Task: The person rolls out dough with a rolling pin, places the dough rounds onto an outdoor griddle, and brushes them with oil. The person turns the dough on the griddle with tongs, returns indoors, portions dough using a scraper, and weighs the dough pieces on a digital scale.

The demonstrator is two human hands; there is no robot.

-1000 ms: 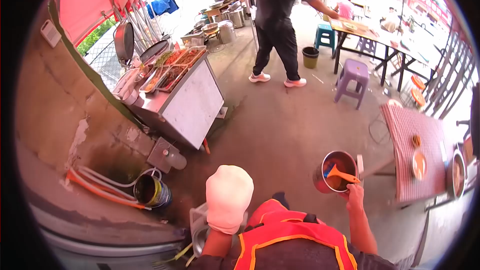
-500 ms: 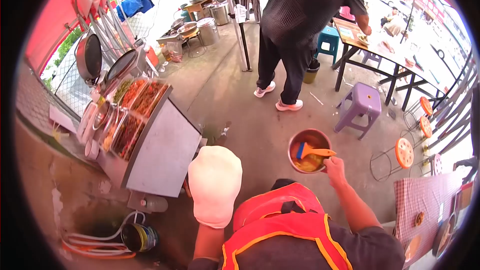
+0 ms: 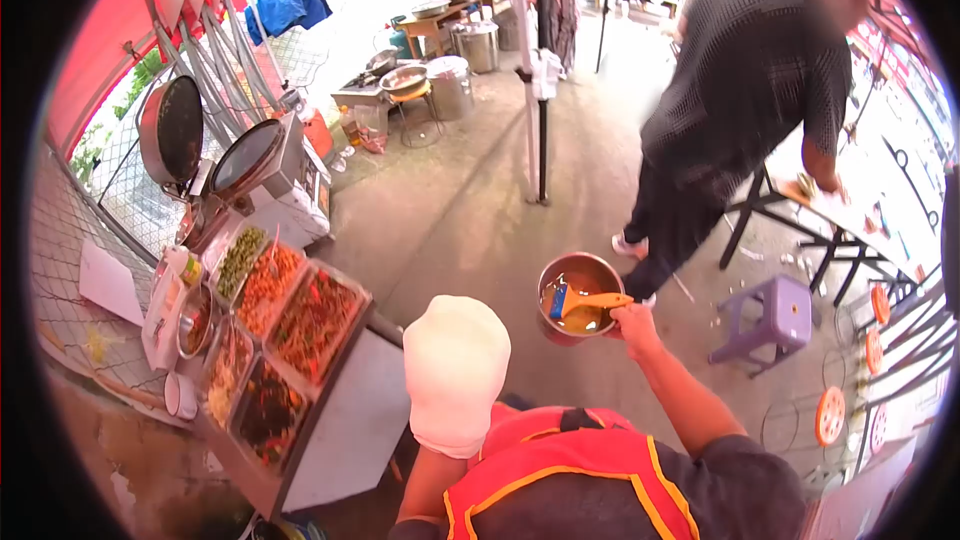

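Well forward, the right hand [image 3: 635, 327] holds a pot [image 3: 562, 333], arm [image 3: 688, 390] outstretched

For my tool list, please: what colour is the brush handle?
The brush handle is orange; it shows best in the head view.

We see a bright red apron [image 3: 600, 458] over a plain dark shirt [image 3: 560, 518], its broad band curving across the chest and edged with narrow yellow-orange trim [image 3: 590, 475]. A small black patch [image 3: 580, 420] shows against the red cloth. The dark right sleeve [image 3: 755, 470] is short, and we find the forearm [image 3: 672, 377] below it bare
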